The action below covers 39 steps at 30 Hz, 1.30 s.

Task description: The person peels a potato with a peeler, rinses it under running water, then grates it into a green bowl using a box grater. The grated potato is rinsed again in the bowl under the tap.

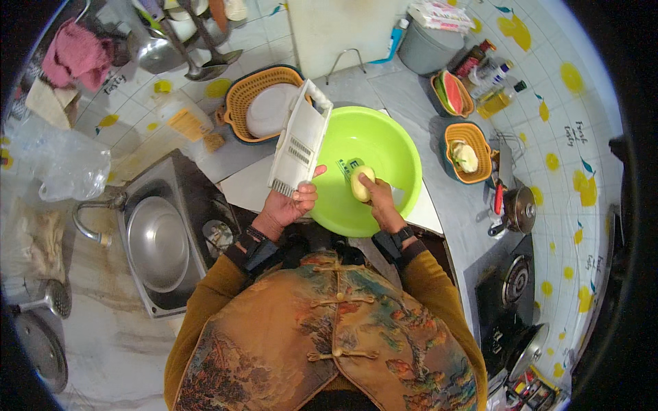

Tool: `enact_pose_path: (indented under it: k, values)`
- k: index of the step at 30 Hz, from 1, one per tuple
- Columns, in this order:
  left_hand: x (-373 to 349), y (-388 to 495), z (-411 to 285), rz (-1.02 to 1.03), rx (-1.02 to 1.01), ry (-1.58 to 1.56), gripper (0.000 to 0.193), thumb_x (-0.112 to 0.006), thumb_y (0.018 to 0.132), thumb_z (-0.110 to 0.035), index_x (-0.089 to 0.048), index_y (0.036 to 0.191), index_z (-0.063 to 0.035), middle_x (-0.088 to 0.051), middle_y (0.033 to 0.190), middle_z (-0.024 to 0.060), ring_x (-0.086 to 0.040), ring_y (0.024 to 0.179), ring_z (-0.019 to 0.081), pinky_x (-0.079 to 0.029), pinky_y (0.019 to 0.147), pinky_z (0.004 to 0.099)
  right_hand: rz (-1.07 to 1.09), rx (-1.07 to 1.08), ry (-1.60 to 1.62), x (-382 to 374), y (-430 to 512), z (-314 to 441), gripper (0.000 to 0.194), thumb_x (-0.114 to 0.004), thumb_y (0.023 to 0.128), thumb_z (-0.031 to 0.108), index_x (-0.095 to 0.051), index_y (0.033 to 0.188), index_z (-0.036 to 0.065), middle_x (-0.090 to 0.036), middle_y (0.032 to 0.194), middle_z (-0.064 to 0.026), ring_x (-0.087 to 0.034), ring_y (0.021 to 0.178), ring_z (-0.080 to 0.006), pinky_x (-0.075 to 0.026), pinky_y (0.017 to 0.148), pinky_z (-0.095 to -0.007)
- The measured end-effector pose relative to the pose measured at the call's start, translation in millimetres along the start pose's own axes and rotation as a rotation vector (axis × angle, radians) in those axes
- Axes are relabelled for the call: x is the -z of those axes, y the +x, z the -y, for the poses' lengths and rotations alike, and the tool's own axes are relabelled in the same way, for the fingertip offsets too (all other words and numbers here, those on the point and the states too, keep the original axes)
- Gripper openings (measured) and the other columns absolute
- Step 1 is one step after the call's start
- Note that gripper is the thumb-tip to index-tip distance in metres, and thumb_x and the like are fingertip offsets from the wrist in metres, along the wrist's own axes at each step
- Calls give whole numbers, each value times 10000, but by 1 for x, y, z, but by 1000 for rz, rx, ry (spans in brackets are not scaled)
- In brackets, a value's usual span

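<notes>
My left hand [290, 205] grips the lower end of a white plastic grater [297, 141], which stands tilted over the left rim of a bright green basin [396, 133]. Rows of slots mark the grater's face, and a comb-like edge shows at its lower end. In my right hand [380, 198] is a peeled potato [363, 183], held above the basin with the thumb on top. The potato and the grater are apart. Dark printing shows on the basin floor beside the potato.
On the left, a metal bowl [158, 244] sits in the sink [136, 277]. An orange basket [239, 110] holding a white lid stands behind the grater. To the right are a small basket [468, 177] with a pale vegetable, a lidded pot [519, 209] and a stove [493, 293].
</notes>
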<state>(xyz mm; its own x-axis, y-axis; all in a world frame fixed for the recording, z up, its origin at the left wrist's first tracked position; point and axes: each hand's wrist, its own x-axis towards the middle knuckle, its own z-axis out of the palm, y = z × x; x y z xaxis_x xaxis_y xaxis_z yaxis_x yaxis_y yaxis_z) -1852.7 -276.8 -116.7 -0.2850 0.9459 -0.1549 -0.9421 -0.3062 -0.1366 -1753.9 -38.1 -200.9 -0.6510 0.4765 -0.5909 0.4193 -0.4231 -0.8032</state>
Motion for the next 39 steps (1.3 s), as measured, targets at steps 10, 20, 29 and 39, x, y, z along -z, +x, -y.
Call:
enact_pose_path:
  k: [10, 20, 29, 39]
  values:
    - [-5, 35, 28, 88, 168, -112, 594, -403, 973, -227, -166, 1448, 39, -431, 722, 14, -383, 565, 75, -298, 539, 216, 80, -38, -76, -1, 37, -7, 513, -734, 793, 366, -621, 1000, -90, -657, 837, -130, -628, 671, -205, -496, 582, -326]
    - [-6, 56, 45, -4, 44, 113, 551, -402, 975, -231, -237, 1432, 29, -400, 714, 10, -362, 562, 68, -294, 514, 213, 7, 488, -784, 13, 28, 35, 678, -696, 829, 352, -460, 1313, -59, -618, 1128, -198, -614, 995, -295, -481, 866, -386]
    - [-1, 62, 62, 74, 272, -87, 623, -334, 995, -362, -264, 1384, 119, -439, 748, 29, -401, 589, 79, -325, 532, 214, 551, 94, 360, 1, -24, 100, 425, -622, 902, 216, -475, 1179, -70, -618, 1082, -156, -639, 930, -227, -546, 823, -359]
    - [-17, 54, 60, -77, -211, 322, 629, -337, 972, -498, -338, 1406, -43, -520, 1280, 230, -526, 1179, 329, -430, 979, 520, 323, 355, 257, 11, -38, 120, 290, -679, 860, 156, -550, 1054, -17, -665, 962, -104, -651, 814, -149, -538, 668, -268]
